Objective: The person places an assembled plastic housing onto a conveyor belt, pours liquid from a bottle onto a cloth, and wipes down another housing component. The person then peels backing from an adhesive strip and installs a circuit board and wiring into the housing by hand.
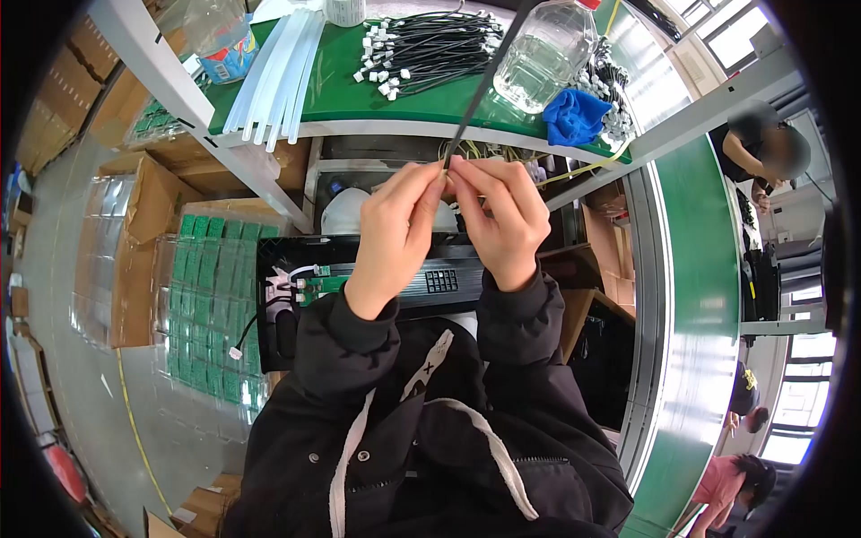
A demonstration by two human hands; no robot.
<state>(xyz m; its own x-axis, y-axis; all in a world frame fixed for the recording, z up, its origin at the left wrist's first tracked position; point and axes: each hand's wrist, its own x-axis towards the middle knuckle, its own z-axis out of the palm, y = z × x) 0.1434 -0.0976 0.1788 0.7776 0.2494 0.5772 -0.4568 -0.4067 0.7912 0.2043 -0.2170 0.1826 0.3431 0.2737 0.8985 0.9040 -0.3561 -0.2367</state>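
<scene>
Both hands are raised in front of the torso, fingertips brought together at one spot. The left hand [395, 229] and the right hand [502, 211] each have thumb and fingers closed on the lower end of a thin dark strip [478, 99]. The strip rises from the fingertips, crosses in front of the green shelf [341, 104] and leaves the view at the top. A small pale spot shows at the pinch; it is too small to identify.

Below the hands lies a black housing [285, 339], partly covered by the forearms. A green circuit board [325, 285] sits in its left portion, and a lead with a white connector [235, 353] hangs over its left edge. On the shelf are pale tubes [280, 72], a pile of black cables [439, 54], a clear red-capped bottle [543, 63] and a blue cloth [575, 117].
</scene>
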